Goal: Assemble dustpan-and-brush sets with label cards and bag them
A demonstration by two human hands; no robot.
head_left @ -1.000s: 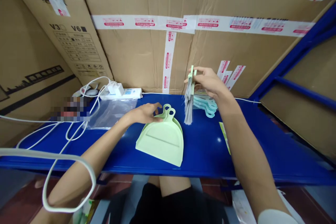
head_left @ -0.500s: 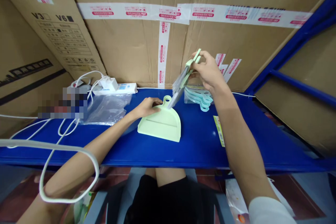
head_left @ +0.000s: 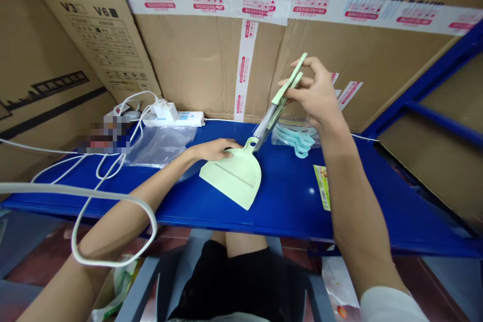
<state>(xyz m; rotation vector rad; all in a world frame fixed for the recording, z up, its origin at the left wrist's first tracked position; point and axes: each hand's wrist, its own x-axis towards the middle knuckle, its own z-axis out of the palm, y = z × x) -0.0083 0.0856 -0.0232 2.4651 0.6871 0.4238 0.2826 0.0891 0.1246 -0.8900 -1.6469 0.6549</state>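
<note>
A pale green dustpan (head_left: 236,173) lies on the blue table, its ring handle pointing to the back right. My left hand (head_left: 217,150) grips its back left rim, with the fingertips partly hidden. Raised over the table, my right hand (head_left: 315,93) is closed on pale green hand brushes (head_left: 289,83), seemingly two held together. Their grey bristles slant down to the left, with the tips at the dustpan's ring handle; whether they touch is unclear. Behind my right wrist are several light blue handled pieces (head_left: 296,138) in clear plastic.
A yellow-green card (head_left: 322,186) lies beside my right forearm. Clear plastic bags (head_left: 160,146) and a white power strip (head_left: 188,118) are at the back left. A white cable (head_left: 113,196) loops over my left forearm. Large cardboard (head_left: 188,65) stands behind the blue table (head_left: 287,211).
The dustpan has turned clockwise, so its front edge now slants down to the right. My right hand and the brushes have risen slightly and moved right. The whole view has shifted a little.
</note>
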